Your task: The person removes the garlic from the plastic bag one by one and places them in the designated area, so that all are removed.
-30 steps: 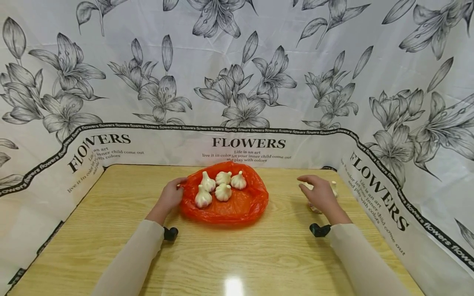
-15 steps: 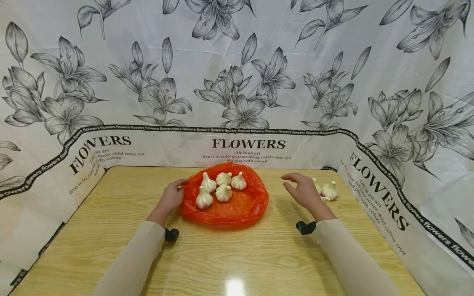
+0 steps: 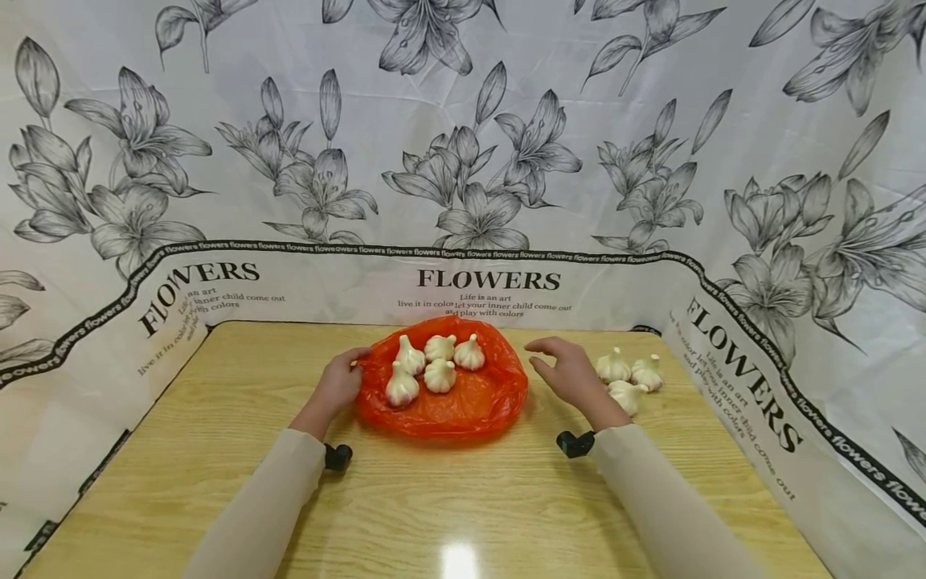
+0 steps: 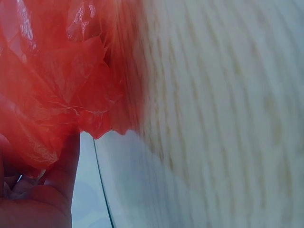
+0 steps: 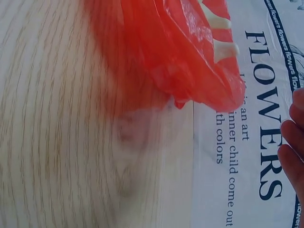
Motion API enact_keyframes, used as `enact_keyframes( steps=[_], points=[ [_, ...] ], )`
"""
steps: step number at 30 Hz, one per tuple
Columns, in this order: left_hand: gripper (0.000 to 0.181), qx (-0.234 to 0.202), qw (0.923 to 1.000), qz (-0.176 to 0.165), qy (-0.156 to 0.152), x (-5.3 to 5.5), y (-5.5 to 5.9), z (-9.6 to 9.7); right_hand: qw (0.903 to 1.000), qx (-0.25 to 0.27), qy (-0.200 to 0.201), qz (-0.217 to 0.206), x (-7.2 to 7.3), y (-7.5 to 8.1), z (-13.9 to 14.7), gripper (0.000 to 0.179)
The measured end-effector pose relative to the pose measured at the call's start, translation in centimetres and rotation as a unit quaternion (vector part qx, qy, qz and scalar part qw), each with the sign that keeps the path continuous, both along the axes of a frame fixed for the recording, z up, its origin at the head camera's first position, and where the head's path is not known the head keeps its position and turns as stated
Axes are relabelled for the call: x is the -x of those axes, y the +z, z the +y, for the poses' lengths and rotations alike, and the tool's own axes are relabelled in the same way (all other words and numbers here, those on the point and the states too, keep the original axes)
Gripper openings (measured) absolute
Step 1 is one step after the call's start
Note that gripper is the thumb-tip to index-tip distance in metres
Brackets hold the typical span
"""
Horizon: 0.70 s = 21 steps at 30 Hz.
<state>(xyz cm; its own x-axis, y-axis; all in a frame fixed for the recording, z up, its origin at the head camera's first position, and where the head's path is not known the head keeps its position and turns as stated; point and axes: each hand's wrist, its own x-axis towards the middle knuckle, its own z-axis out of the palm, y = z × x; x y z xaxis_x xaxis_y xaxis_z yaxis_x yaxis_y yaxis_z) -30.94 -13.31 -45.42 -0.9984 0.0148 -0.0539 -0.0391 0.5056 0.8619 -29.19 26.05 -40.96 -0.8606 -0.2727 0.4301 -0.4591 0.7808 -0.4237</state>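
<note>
Garlic bulbs [image 3: 440,376], five of them, sit clustered toward the left and back of a translucent red plastic bag [image 3: 448,416] spread on the counter [image 3: 434,503]. The left hand [image 3: 338,384] pinches the bag's left edge. The right hand [image 3: 567,371] holds nothing; its relaxed fingers are near the opposite edge, apart from it. On that hand's outer side, three loose bulbs [image 3: 612,367] sit close together on the counter. The likeliest trouble lies in the limp plastic: a hard tug by the left hand could tilt the rim and roll the nearest bulb out. The crumpled right edge could fold inward if brushed. A careless outward sweep of the right hand might scatter the loose bulbs.
</note>
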Motion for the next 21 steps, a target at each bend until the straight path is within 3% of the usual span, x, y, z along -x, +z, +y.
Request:
enact_keyframes(
  steps=[7,21],
  points=[
    [0.047,0.004,0.9999,0.012,-0.006,0.2,-0.2,-0.1,0.9997,0.014,0.017,0.011,0.2,-0.1,-1.7,0.023],
    [0.047,0.01,0.9998,0.017,-0.009,0.0,0.1,-0.1,0.9987,0.028,0.038,-0.018,0.8,-0.9,-5.2,0.022]
  ],
)
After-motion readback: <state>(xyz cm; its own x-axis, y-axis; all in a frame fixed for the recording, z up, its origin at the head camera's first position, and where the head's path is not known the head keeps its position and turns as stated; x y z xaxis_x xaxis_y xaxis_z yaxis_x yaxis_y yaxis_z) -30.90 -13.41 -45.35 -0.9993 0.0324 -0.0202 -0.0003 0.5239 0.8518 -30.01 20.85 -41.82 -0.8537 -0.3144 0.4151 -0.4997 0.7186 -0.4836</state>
